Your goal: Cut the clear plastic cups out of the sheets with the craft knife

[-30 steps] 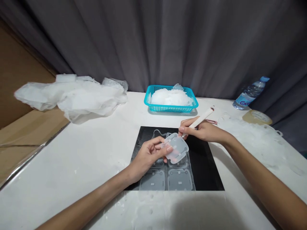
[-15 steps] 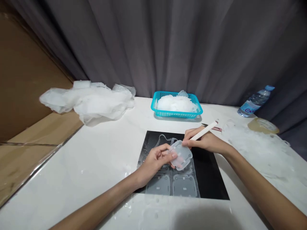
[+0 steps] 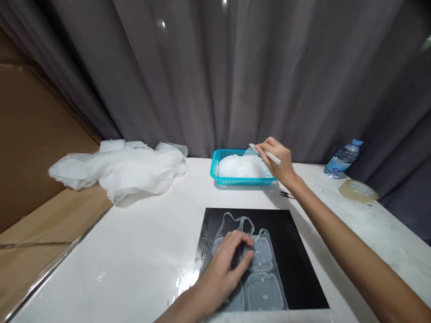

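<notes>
My left hand [image 3: 226,271] lies palm down on a clear plastic sheet of rounded, box-like shapes [image 3: 265,291], its thumb and fingers apart and holding nothing. The sheet rests on a black mat [image 3: 299,260], and thin clear strips [image 3: 241,220] curl at its far edge. Over the right side of a turquoise basket [image 3: 215,168], my right hand [image 3: 278,157] grips a slim white pen-like tool [image 3: 272,157]. White translucent pieces [image 3: 240,167] are heaped in the basket. A clear piece [image 3: 250,151] shows close to my right fingertips; whether they touch it I cannot tell.
Crumpled white plastic [image 3: 138,172] lies at the back left beside a cardboard box [image 3: 40,179]. Small snips [image 3: 286,194] lie partly behind my right arm. A water bottle [image 3: 342,159] and a roll of tape [image 3: 358,190] are at the right. A grey curtain [image 3: 202,80] hangs behind.
My right hand has moved from the mat to the basket, still holding the white tool. The translucent rounded piece is out of my left hand, which has dropped onto the sheet. The view has tilted up.
</notes>
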`<state>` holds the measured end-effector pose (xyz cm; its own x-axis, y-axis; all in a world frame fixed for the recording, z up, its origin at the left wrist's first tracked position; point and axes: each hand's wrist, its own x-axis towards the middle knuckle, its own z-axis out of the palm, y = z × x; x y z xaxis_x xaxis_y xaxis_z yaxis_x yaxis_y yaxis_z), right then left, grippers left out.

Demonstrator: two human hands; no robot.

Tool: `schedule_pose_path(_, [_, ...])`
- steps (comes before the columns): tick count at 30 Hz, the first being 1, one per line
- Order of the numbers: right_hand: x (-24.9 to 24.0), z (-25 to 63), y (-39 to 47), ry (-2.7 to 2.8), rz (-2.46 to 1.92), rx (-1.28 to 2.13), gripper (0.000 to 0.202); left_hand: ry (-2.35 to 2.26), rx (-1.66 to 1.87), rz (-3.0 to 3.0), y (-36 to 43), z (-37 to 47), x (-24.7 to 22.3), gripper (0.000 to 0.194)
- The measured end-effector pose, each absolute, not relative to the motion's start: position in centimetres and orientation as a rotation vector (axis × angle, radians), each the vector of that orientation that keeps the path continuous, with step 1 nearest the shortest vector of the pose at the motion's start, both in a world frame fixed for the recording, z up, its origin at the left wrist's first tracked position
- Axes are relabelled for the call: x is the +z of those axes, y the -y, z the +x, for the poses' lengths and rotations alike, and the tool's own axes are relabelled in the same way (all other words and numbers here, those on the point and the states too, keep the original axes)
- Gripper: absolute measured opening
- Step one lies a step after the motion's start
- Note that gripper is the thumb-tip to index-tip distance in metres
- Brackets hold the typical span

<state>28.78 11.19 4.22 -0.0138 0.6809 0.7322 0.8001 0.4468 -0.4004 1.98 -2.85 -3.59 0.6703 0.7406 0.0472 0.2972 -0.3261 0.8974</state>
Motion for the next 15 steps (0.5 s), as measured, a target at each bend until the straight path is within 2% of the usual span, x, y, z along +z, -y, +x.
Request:
schedule_pose_path(3, [3.3, 28.9, -13.2, 1.849, -1.282, -0.058, 0.04, -0.836, 0.419, 2.147, 3.0, 1.5, -3.1, 0.026])
schedule_pose_path(7, [1.8, 29.1, -11.1, 1.769, -1.317, 0.043, 0.043, -0.825, 0.219, 2.32, 3.2, 1.3, -2.9, 0.063])
schedule_pose_path(10, [0.6, 28.6, -6.7, 1.731, -1.333, 0.175, 0.038, -0.807, 0.163, 2.403, 3.1, 1.5, -3.2, 0.083])
schedule_pose_path(15, [-2.5, 26.7, 1.4, 1.518, -1.336, 0.912, 0.027, -0.813, 0.178, 2.48, 2.3, 1.9, -4.2, 0.106])
